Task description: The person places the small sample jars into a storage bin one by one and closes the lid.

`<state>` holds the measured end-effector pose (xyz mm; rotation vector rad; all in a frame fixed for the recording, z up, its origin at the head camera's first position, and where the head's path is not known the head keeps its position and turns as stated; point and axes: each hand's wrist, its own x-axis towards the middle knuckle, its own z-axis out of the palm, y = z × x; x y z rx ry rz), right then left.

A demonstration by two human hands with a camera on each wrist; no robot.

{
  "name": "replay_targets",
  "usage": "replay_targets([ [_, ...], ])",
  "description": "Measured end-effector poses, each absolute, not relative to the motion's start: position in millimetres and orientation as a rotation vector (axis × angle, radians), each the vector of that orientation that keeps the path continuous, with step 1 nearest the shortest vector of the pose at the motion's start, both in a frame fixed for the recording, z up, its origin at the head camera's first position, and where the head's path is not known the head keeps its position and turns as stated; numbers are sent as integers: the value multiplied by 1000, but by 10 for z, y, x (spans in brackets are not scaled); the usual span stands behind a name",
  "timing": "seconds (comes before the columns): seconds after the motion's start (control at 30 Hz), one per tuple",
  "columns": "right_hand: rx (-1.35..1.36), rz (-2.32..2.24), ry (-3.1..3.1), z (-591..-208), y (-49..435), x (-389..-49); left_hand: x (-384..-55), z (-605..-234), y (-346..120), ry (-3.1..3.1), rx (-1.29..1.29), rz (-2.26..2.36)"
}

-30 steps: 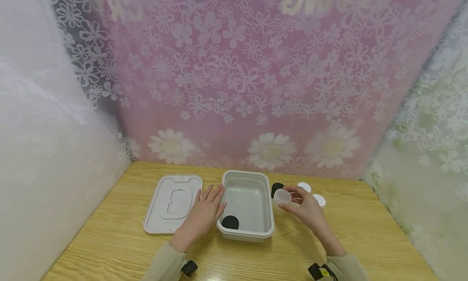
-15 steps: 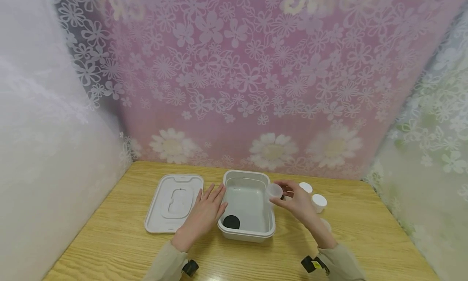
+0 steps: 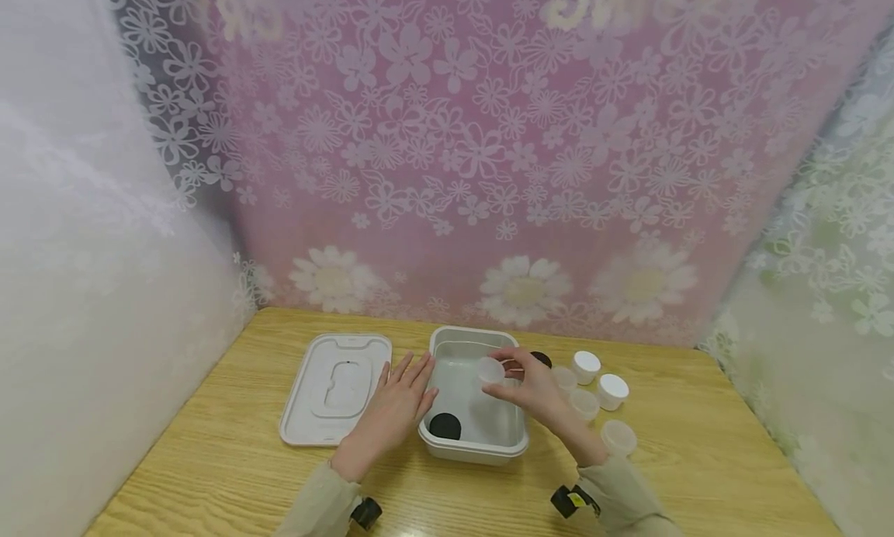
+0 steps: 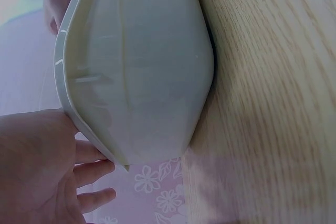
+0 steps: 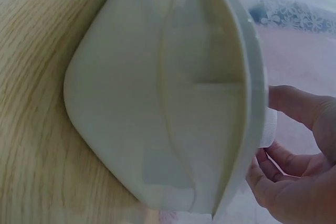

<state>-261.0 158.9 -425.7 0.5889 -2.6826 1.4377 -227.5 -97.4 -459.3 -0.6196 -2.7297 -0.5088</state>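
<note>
A small translucent round jar [image 3: 490,371] is pinched between thumb and fingers of my right hand [image 3: 536,388], over the inside of the light grey plastic tub [image 3: 475,448]. Its ribbed lid edge shows past the tub's rim in the right wrist view. My left hand [image 3: 393,407] rests with fingers spread and straight at the tub's left rim; in the left wrist view the fingers [image 4: 94,172] lie along that rim. Inside the tub, at its near left corner, sits a black round jar [image 3: 445,426].
A light grey lid [image 3: 296,405] lies flat left of the tub. To the right stand two white-topped jars [image 3: 612,391], several translucent jars [image 3: 618,438] and another black round piece [image 3: 541,358], partly behind my right hand. A flowered pink cloth [image 3: 447,172] hangs behind the table.
My right hand has carried the translucent jar leftward from beside the tub to over its inside, uncovering the jars on the right. The left hand stays at the rim.
</note>
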Motion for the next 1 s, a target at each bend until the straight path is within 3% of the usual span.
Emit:
replay_targets([
  [0.53,959,1328,-2729,-4410,1368,-2706,-2275,-4598,-961,-2732,-615,-468],
  [1.0,980,1182,-2822,-4487,1234,-2738,-2285,-4623,-965,-2727,-614,-439],
])
